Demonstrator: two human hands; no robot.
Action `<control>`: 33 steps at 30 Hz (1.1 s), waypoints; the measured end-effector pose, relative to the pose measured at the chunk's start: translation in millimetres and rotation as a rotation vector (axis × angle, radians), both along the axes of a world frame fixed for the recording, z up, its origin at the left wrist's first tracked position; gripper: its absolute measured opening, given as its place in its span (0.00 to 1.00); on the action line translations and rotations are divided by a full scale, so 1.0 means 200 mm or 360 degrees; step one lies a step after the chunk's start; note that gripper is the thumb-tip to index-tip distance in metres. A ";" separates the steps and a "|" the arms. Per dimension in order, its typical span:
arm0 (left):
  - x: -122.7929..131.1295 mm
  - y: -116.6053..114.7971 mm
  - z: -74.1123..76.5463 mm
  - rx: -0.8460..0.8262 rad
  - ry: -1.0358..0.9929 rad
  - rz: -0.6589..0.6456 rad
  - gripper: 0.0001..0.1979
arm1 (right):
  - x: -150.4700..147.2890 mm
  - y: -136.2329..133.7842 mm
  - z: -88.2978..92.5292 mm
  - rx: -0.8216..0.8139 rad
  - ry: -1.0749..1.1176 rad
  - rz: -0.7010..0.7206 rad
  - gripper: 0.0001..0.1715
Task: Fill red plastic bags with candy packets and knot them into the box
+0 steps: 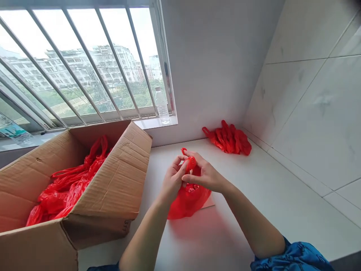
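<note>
A red plastic bag [187,205] rests on the white tabletop in front of me, its handles drawn up between my hands. My left hand [175,173] pinches the gathered red plastic near the top. Across from it, my right hand [203,171] has its fingers closed around the other side of the same bag, thumb pointing toward the left hand. Through the opening below my fingers, small printed red-and-white items [191,187] show; I cannot tell what they are. A flat pinkish piece [209,201] sticks out beside the bag's lower right.
An open cardboard box [121,177] at the left holds several red plastic bags [70,188]. More bunched red bags [228,137] lie by the back wall. A clear bottle [162,105] stands on the windowsill; another bottle [14,130] lies farther left.
</note>
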State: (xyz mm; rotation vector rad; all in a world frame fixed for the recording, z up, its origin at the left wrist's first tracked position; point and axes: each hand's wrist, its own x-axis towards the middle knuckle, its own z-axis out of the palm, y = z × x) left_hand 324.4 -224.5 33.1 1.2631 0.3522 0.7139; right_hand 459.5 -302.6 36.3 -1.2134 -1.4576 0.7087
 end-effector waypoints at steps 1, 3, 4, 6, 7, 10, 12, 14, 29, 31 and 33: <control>0.01 0.01 -0.01 -0.0012 0.0029 -0.0043 0.15 | -0.01 0.01 -0.01 0.0014 -0.0016 0.0003 0.41; 0.01 0.02 -0.03 0.0005 0.0070 -0.0056 0.18 | -0.03 0.03 -0.04 0.0014 0.0045 0.0012 0.34; 0.01 0.03 -0.04 0.0041 0.0092 -0.0030 0.19 | -0.03 0.04 -0.05 0.0000 0.0107 0.0026 0.32; 0.00 0.04 -0.06 0.0180 0.0165 0.0074 0.19 | -0.05 0.05 -0.06 -0.0032 0.0223 0.0089 0.29; 0.00 0.05 -0.07 0.0265 0.0210 0.0147 0.20 | -0.05 0.05 -0.06 -0.0046 0.0274 0.0120 0.28; -0.02 0.05 -0.09 0.0443 0.0309 0.0307 0.22 | -0.07 0.06 -0.07 -0.0062 0.0409 0.0173 0.25; -0.04 0.06 -0.09 0.0411 0.0306 0.0211 0.25 | -0.06 0.08 -0.08 -0.0072 0.0544 0.0099 0.26; -0.07 0.07 -0.07 0.0323 0.0289 0.0003 0.31 | -0.05 0.10 -0.11 -0.0074 0.0736 -0.0043 0.27; -0.10 0.13 -0.04 -0.0345 0.0159 -0.0219 0.25 | 0.00 -0.01 -0.06 0.0254 -0.1338 -0.0627 0.13; -0.10 0.13 -0.04 -0.0368 0.0172 -0.0293 0.24 | -0.02 -0.01 -0.07 0.0349 -0.1526 -0.0713 0.14; -0.10 0.12 -0.04 -0.0372 0.0190 -0.0332 0.22 | -0.03 -0.02 -0.06 0.0389 -0.1627 -0.0754 0.15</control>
